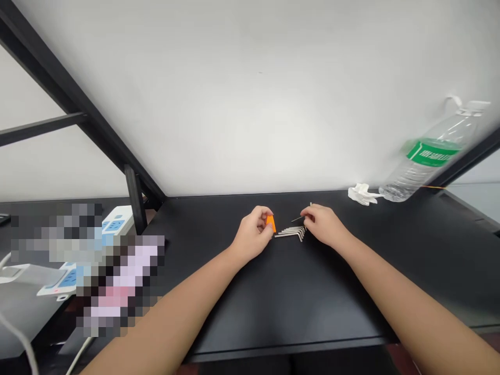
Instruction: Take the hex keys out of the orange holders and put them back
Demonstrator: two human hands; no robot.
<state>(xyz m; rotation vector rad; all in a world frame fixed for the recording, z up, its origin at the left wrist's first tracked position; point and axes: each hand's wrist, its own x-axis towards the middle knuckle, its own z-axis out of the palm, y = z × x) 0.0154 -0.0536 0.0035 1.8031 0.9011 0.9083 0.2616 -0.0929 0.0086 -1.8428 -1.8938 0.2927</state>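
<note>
Between the thumb and fingers of my left hand is a small orange hex key holder, gripped just above the black tabletop. My right hand pinches a thin hex key, whose long arm points left toward the holder; the two are apart. Part of that key is hidden by my fingers. Several silver L-shaped hex keys lie side by side on the table between my hands, their short bent ends to the right, near my right fingertips.
At the back right, a large clear water bottle with a green label stands beside a crumpled white tissue. A white power strip with blue sockets and a blurred-out item lie left. A black metal frame rises there. Behind is a pale wall.
</note>
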